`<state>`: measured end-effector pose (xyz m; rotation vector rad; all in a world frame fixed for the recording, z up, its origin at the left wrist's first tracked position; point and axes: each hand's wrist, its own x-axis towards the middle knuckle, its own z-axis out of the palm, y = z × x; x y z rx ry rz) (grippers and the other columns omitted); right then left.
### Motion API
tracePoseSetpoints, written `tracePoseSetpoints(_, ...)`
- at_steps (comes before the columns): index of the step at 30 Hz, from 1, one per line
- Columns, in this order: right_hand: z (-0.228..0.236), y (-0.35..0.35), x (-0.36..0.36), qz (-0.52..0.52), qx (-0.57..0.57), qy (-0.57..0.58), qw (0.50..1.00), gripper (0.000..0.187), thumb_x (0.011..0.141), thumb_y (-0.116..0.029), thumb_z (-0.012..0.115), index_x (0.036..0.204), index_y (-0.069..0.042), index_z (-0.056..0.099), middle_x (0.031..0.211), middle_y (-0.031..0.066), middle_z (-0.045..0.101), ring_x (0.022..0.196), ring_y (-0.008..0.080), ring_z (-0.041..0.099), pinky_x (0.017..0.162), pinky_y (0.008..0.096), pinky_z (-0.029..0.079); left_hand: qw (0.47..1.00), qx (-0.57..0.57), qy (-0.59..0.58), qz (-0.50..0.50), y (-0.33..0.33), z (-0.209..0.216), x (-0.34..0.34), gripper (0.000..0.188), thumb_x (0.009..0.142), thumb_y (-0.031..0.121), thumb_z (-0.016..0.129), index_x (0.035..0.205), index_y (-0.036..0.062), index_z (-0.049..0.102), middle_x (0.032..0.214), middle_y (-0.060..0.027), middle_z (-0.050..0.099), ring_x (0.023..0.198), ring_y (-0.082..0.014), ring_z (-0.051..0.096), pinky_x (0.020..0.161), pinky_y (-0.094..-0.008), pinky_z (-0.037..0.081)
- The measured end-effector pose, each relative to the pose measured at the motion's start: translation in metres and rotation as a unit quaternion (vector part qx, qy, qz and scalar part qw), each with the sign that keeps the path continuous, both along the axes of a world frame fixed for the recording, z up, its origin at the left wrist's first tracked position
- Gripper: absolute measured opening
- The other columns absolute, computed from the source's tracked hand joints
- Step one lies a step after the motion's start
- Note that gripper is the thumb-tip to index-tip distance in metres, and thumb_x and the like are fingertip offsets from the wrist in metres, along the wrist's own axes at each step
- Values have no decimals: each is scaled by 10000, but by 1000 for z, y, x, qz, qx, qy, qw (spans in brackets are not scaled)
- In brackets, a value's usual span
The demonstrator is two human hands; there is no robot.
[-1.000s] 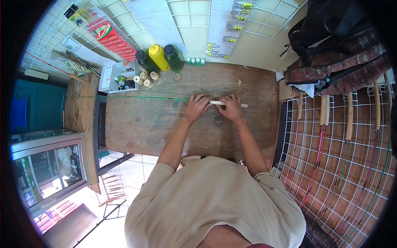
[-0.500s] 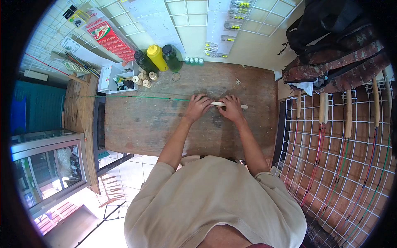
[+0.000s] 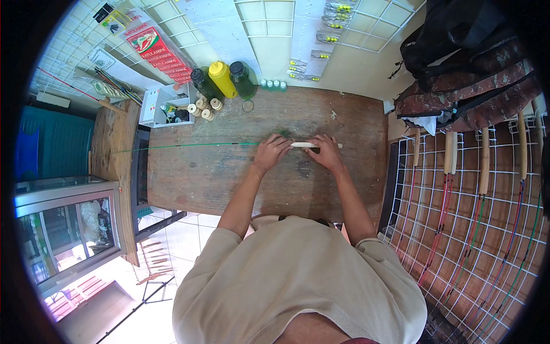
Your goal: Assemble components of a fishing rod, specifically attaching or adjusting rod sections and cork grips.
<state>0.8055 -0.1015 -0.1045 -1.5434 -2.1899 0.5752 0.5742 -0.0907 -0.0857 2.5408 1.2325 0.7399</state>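
Note:
A thin fishing rod lies crosswise over the workbench, its green shaft [image 3: 200, 144] reaching out to the left and its pale handle [image 3: 300, 144] toward the right. My left hand [image 3: 272, 152] has its fingers closed round the rod where shaft meets handle. Farther along, my right hand [image 3: 325, 152] grips the handle, whose butt end sticks out past the fingers. A small green, fuzzy patch [image 3: 283, 132] shows by my left fingertips; what it is, I cannot make out.
Wooden spools [image 3: 207, 114], a white box of small bottles [image 3: 152, 107], a yellow squeeze bottle [image 3: 222, 80] and dark bottles [image 3: 243, 80] stand at the workbench's [image 3: 195, 183] back left. Finished rods [image 3: 484, 163] hang on the right rack beneath a camouflage bag [image 3: 464, 103].
The green shaft has tilted, its far left part now nearer to me. The green fuzzy patch has come into sight by my left fingers. Both hands keep their hold.

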Motion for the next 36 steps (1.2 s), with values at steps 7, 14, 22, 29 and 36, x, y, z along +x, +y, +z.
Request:
tracePoseSetpoints(7,5,-6,-7,-11,-2,16,1000,319,786,-286,707,1072,-146,690,1010,40,627,999,252,552,901,406,368,999,-29,-7,-24,5,-1,-8,260,827,192,667,1075,118,689,996,-36,672,1022,-237,575,862,-366,482)
tracePoseSetpoints(14,0,-9,-7,-31,12,-22,999,341,786,-282,700,1100,-153,671,1062,56,620,1038,292,528,953,435,367,1000,8,6,-17,3,0,-4,313,822,217,682,1118,121,658,1067,-41,654,1086,-247,546,882,-385,437)
tracePoseSetpoints(22,7,-11,-7,-39,-25,-11,999,370,781,-282,697,1132,-178,648,1138,65,596,1101,290,488,983,453,350,1000,16,-9,-21,2,-4,3,352,807,211,696,1142,127,628,1102,-45,634,1110,-267,527,911,-397,400)
tracePoseSetpoints(29,14,-12,-12,-33,-25,5,999,401,775,-282,709,1151,-165,633,1177,64,584,1150,292,466,1014,453,332,999,38,-15,-9,-1,-2,2,336,808,214,698,1124,124,627,1103,-44,630,1152,-264,515,934,-416,387)
tracePoseSetpoints(36,25,-11,-28,-30,-20,21,999,433,766,-268,717,1174,-163,613,1192,69,572,1193,298,445,1026,453,327,999,38,-10,10,-1,2,-14,321,821,227,682,1117,121,619,1139,-46,612,1184,-269,495,981,-460,357)
